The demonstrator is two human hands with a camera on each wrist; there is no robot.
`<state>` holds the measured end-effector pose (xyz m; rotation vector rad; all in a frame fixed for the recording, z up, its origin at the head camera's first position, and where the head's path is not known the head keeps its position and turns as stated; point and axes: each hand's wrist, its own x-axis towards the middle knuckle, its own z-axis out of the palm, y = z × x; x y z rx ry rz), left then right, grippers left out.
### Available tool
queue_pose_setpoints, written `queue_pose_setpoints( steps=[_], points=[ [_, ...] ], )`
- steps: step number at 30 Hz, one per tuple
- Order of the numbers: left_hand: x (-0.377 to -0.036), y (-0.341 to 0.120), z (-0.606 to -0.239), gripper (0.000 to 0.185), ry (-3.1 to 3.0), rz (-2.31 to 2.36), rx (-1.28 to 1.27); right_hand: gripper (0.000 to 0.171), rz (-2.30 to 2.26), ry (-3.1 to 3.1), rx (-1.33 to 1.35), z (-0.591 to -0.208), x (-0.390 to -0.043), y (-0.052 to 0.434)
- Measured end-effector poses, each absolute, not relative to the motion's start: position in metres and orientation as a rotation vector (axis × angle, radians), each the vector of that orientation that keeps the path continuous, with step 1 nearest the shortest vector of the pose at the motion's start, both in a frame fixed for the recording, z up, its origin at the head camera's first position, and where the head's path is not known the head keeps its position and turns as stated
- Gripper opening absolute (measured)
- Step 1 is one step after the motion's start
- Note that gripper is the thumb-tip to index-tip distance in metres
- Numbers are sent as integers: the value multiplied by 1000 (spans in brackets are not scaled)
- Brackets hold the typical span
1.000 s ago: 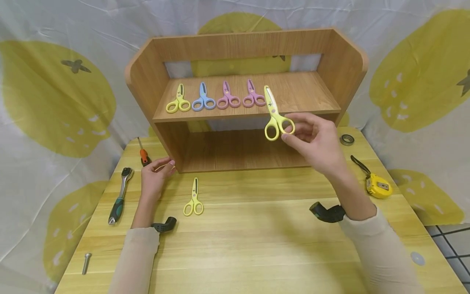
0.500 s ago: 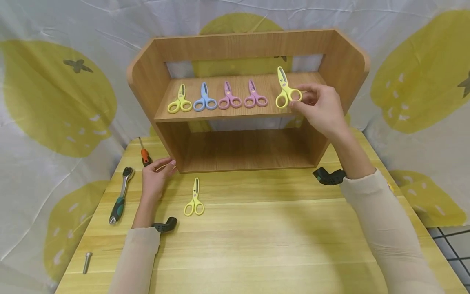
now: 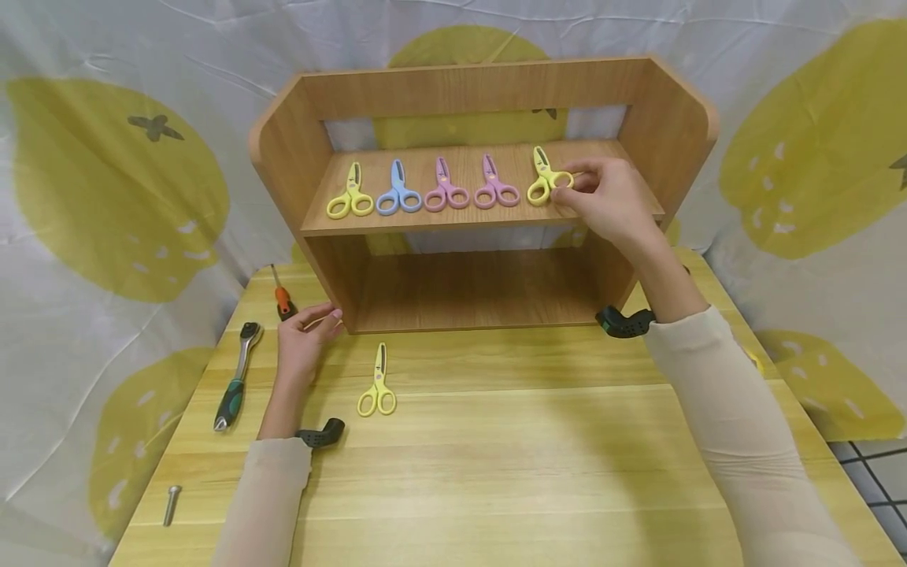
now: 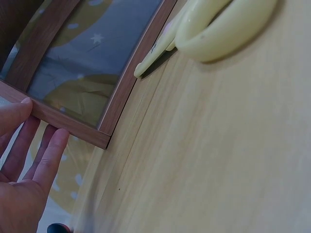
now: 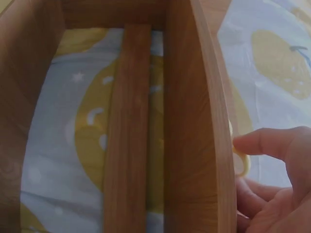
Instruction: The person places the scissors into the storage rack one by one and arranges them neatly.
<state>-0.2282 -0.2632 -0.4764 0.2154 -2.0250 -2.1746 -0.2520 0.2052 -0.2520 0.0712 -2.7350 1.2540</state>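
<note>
My right hand point(image 3: 609, 197) pinches a handle ring of yellow scissors point(image 3: 542, 165) at the right of the wooden shelf's point(image 3: 482, 291) upper board, blades pointing back. Whether the scissors touch the board I cannot tell. To their left lie two pink-purple scissors point(image 3: 490, 179) point(image 3: 444, 181), blue scissors point(image 3: 398, 185) and yellow scissors point(image 3: 353, 187), in a row. In the right wrist view, the board hides most of the held pair. My left hand point(image 3: 305, 342) touches the shelf's lower left side, fingers fairly straight. Close to it, more yellow scissors point(image 3: 379, 378) lie on the table.
Along the table's point(image 3: 496, 472) left side lie an orange-handled screwdriver point(image 3: 283, 299), a ratchet wrench point(image 3: 239, 378) and a bolt point(image 3: 172, 505). Behind my right sleeve, a bit of the yellow tape measure point(image 3: 755, 361) shows. A lemon-print cloth point(image 3: 106, 197) hangs behind the shelf.
My right hand has carried the yellow scissors from in front of the shelf up over the upper board, then lowered them beside the row. My left hand has stayed at the shelf's side.
</note>
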Motion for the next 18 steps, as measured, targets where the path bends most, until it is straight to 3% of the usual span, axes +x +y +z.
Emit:
queue_pose_setpoints(
  steps=[18],
  points=[
    [-230,-265,-478,37,-2047,-2173,229,40,1175,-2832,177,-254,-258,202]
  ],
)
